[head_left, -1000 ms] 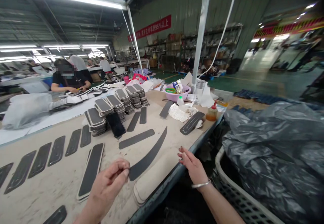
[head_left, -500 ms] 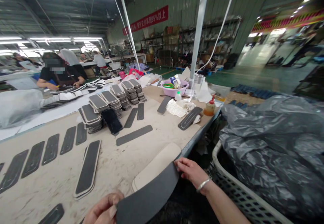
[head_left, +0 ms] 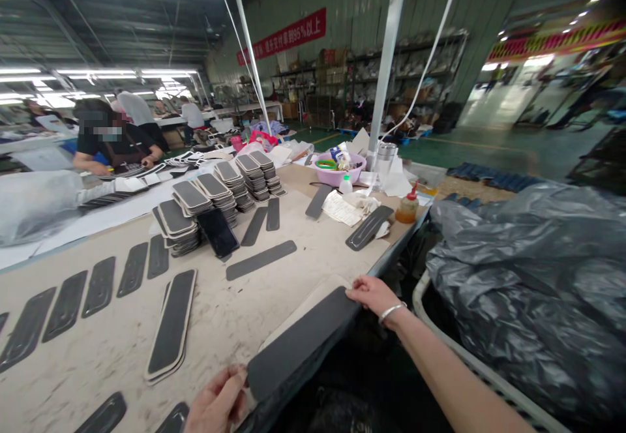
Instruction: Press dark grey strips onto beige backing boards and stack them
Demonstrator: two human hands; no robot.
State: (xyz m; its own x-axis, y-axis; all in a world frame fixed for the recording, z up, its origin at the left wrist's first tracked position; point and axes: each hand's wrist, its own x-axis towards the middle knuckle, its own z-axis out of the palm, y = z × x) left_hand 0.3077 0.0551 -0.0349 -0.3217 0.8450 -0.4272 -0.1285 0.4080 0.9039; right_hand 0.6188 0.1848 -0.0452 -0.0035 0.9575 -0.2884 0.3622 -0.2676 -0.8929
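Observation:
A dark grey rounded strip (head_left: 299, 343) is held at both ends along the table's near edge. My left hand (head_left: 220, 399) pinches its lower left end, and my right hand (head_left: 375, 297), with a bracelet at the wrist, grips the upper right end. Beneath the strip lies a cream-coloured piece (head_left: 313, 300) of similar shape, mostly covered. To the left rests a small stack of grey strips on cream backing (head_left: 172, 322). Several dark strips with shiny, wet-looking lines (head_left: 99, 286) lie in a row farther left.
Stacks of grey-and-cream pieces (head_left: 210, 192) and a black phone (head_left: 218, 233) sit mid-table. Toward the right are a bottle of amber liquid (head_left: 407, 208), a purple basin (head_left: 332, 175) and a cloth (head_left: 345, 207). A basket (head_left: 469, 361) holds dark plastic (head_left: 528, 276). A co-worker (head_left: 115, 146) sits across.
The dark grey strip went from curved and off the near edge to flatter and over the cream piece, covering more of it. Both hands shifted with it, the right one upward.

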